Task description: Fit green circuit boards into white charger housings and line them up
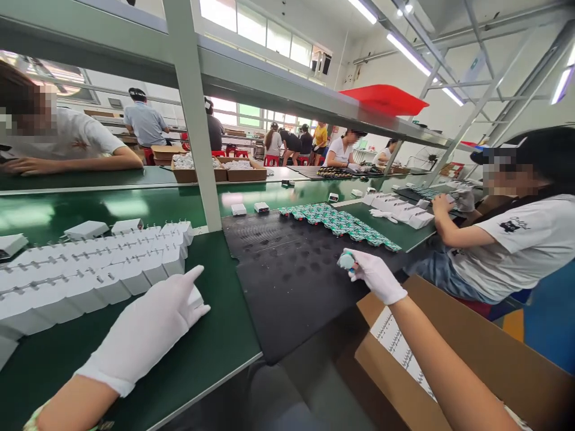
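My left hand (150,320), in a white glove, is closed around a white plastic housing (194,298), mostly covered by the fingers. The index finger points out past it. Just beyond this hand stand rows of white plastic housings (119,284) with small metal prongs on top. My right hand (375,272), gloved too, pinches a small green circuit board (346,260) with a pale round part above the black mat (287,293). Farther back on that mat lie many similar green circuit boards (335,221), set close together in a slanted block.
An open cardboard box (476,335) with white prong-topped pieces stands below my right forearm. At the right sits a co-worker (530,227) beside more white housings (399,209). A shelf post (193,114) rises behind the mat. A red tray (384,99) lies on the shelf.
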Demonstrator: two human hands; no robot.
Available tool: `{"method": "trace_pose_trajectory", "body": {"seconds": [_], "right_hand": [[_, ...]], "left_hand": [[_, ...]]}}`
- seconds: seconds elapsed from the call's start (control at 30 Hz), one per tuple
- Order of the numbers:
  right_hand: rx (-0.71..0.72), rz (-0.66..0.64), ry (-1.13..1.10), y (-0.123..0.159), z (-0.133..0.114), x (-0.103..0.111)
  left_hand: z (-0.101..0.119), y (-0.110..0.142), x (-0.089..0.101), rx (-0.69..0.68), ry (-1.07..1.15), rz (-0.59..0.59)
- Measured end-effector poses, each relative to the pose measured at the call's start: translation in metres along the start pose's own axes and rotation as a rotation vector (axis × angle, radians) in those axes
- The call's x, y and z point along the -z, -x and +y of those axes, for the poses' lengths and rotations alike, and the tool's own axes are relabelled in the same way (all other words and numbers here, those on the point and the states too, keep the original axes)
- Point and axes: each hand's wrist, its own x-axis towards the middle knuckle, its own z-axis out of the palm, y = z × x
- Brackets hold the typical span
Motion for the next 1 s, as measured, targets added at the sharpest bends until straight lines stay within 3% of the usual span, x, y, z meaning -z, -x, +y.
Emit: {"method": "trace_pose_trajectory", "body": {"seconds": [0.1, 0.2, 0.3, 0.5, 0.63, 0.83, 1.0], "right_hand": [[0.016, -0.165, -0.119, 0.013, -0.025, -0.029], [0.025, -0.240, -0.205, 0.018, -0.046, -0.046], [0.064, -0.321, -0.298, 0.028, -0.064, -0.055], [0.052, -0.635, -0.667, 0.082, -0.115, -0.063], [0.083, -0.769, -0.670, 0.105, -0.147, -0.071], [0.058, -0.775, -0.489, 0.114, -0.167, -0.084], [0.057, -0.716, -0.314, 0.119, -0.178, -0.087]], "left_hand": [[-0.003, -0.005, 0.001, -0.076, -0.252, -0.132], [0.001, -0.002, 0.005, -0.087, -0.303, -0.084], [0.015, 0.012, 0.006, -0.033, -0.113, -0.011], [0.059, 0.055, 0.001, 0.048, 0.419, -0.154], [0.076, 0.063, 0.007, 0.056, 0.582, -0.145], [0.084, 0.063, 0.020, 0.070, 0.493, -0.120], [0.087, 0.065, 0.022, -0.049, 0.347, -0.003]]}}
